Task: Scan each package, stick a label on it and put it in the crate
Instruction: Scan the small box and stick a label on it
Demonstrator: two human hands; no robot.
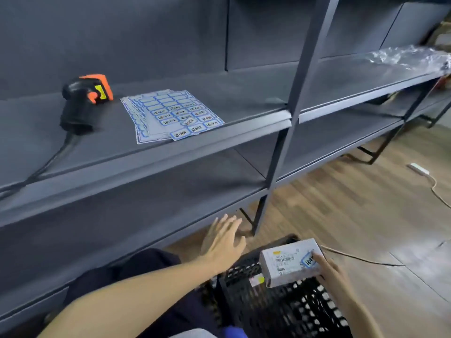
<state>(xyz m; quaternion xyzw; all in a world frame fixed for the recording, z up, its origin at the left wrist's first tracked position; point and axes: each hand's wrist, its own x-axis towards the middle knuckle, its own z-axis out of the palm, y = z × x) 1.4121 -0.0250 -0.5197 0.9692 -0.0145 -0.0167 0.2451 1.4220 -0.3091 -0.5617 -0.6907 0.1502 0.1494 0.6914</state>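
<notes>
Nearest, the right hand (pixel 335 273) held a small white cardboard package (pixel 291 262) over the black perforated plastic crate (pixel 280 306), fingers curled round its right end and a fingertip pressing on a blue-bordered white label (pixel 309 260) stuck to its top. That label carried dark handwriting-like characters, too blurred to read. Left of it on the box top sat a printed barcode with a line of small text above it, and a yellow mark near the far-left corner; the print was probably a shipping label, though none of it was legible. The box looked flat and rectangular, tilted slightly, its lower edge just above the crate's rim. Another pale item with a yellow spot lay inside the crate, below the box.

Beside it, the left hand (pixel 223 242) hovered empty, fingers spread and straight, over the wooden floor (pixel 353 203) near the crate.

Farther off, on the dark grey metal shelf (pixel 219 93), lay a fanned stack of blue-bordered label sheets (pixel 172 115), several stickers bearing the same unreadable script. Left of the sheets rested a black and orange handheld barcode scanner (pixel 83 101) with a yellow tag and a black cable.
</notes>
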